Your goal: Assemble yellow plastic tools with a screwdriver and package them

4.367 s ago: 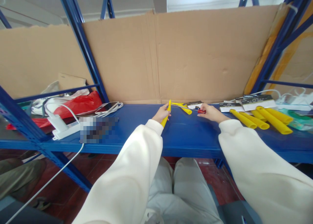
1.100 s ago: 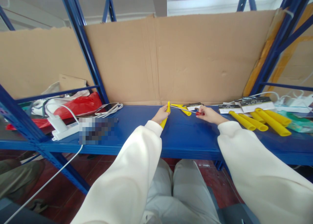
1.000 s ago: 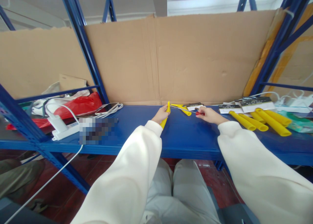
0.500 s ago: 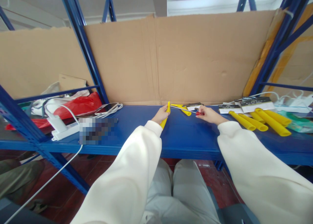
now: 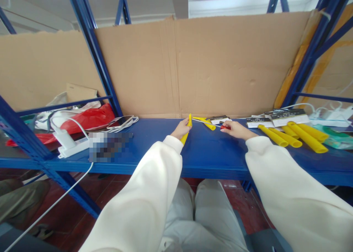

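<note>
My left hand (image 5: 182,128) is closed around a yellow plastic piece (image 5: 190,121), which it holds nearly upright over the blue shelf (image 5: 212,153). In my right hand (image 5: 234,129) is a screwdriver (image 5: 205,123) with a red handle and a long metal shaft. The shaft points left, and its tip meets the upper part of the yellow piece; the exact contact is too small to make out. Behind the shaft lies another yellow piece (image 5: 211,127), beside a black-and-white packet (image 5: 220,119). My fingers cover part of the handle.
Several yellow tubes (image 5: 307,136) lie at the right near black-and-white packages (image 5: 289,117). At the left are a white power strip (image 5: 74,148), a red bag (image 5: 91,119) and a phone with a coiled cable (image 5: 120,122). A cardboard panel (image 5: 220,64) stands along the back.
My right hand has turned very slightly at the screwdriver's handle. My left hand and the yellow piece stay where they were.
</note>
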Available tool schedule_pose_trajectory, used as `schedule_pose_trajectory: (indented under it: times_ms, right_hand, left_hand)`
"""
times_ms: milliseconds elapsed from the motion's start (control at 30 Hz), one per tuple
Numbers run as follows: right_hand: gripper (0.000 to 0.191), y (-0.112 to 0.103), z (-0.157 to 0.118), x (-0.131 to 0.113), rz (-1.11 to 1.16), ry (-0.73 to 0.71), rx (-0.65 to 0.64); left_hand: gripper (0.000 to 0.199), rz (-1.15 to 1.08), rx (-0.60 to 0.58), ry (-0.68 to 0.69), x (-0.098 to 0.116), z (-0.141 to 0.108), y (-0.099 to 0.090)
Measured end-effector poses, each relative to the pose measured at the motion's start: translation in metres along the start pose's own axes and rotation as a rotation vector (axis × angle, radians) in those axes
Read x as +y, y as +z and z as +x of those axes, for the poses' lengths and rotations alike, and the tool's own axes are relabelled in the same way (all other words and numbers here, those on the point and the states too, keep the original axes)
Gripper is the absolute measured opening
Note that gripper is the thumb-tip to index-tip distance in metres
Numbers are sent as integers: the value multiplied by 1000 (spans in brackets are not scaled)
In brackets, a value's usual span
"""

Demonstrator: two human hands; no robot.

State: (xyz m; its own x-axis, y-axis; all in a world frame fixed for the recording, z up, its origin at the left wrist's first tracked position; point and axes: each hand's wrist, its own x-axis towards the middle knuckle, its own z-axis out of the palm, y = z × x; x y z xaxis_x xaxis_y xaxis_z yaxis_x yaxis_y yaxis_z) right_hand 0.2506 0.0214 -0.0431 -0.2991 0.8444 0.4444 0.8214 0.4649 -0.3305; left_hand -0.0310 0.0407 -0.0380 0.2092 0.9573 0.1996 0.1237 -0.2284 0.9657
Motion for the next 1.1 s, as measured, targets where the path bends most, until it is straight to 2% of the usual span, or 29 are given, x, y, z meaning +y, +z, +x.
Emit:
schedule_pose_trajectory:
  times_ms: [200, 500, 700, 900, 1100]
  right_hand:
    - [26, 1, 0, 2, 17, 60, 56]
    - [32, -2, -1, 1, -19, -40, 28]
    - [32, -2, 0, 0, -11, -37, 10]
    - [26, 1, 2, 3, 50, 18, 46]
    - [24, -1, 0, 2, 4, 9, 38]
  left_hand:
    - [75, -10, 27, -36, 4, -1, 0]
    - [80, 22, 43, -48, 10, -7, 3]
    - [77, 23, 38, -55, 9, -7, 3]
    - [75, -12, 25, -27, 5, -4, 2]
    - [76, 36, 18, -38, 8, -7, 3]
